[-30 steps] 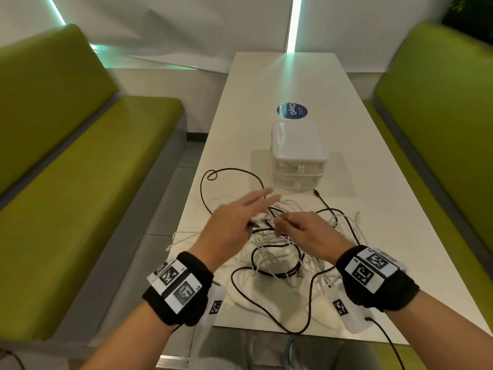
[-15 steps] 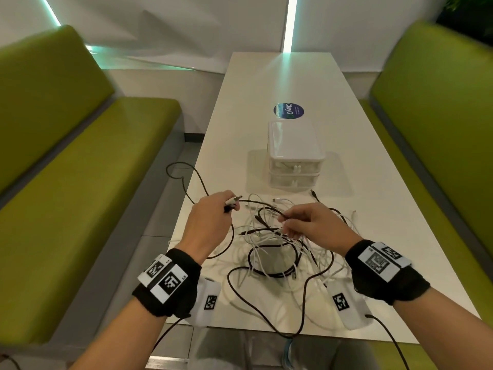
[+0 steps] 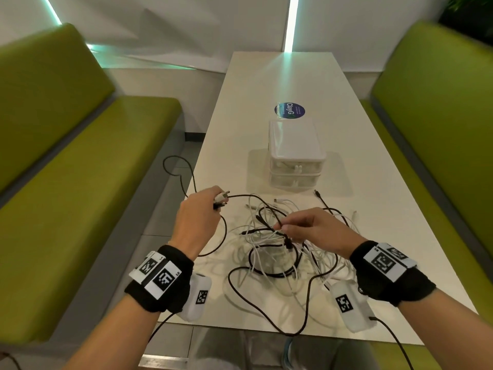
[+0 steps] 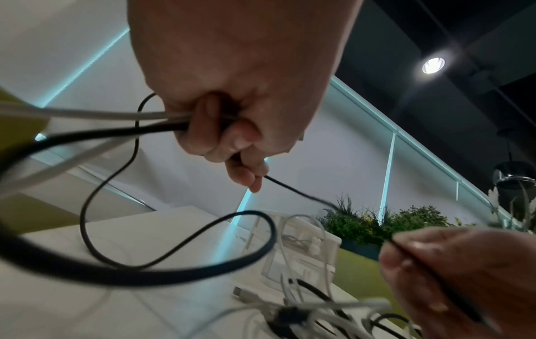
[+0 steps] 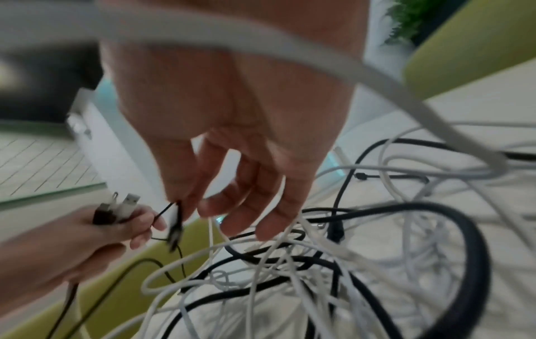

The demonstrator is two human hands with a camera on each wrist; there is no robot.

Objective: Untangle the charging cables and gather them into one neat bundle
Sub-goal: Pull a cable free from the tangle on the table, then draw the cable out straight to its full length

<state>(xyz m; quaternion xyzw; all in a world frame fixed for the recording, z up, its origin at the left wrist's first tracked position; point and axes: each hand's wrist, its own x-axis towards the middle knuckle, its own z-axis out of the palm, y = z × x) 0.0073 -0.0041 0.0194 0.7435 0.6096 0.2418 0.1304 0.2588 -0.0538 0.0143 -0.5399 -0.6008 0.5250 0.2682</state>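
Long white counter between two green upholstered benches, one along the left, one along the right, each with a tall green backrest. Small white two-drawer storage box stands upright near the counter's middle, drawers facing the viewer, with a round dark blue sticker lettered "ClayG" flat on the surface just beyond it. White wall with thin lit strips behind; green potted foliage and a round ceiling lamp in the left wrist view.
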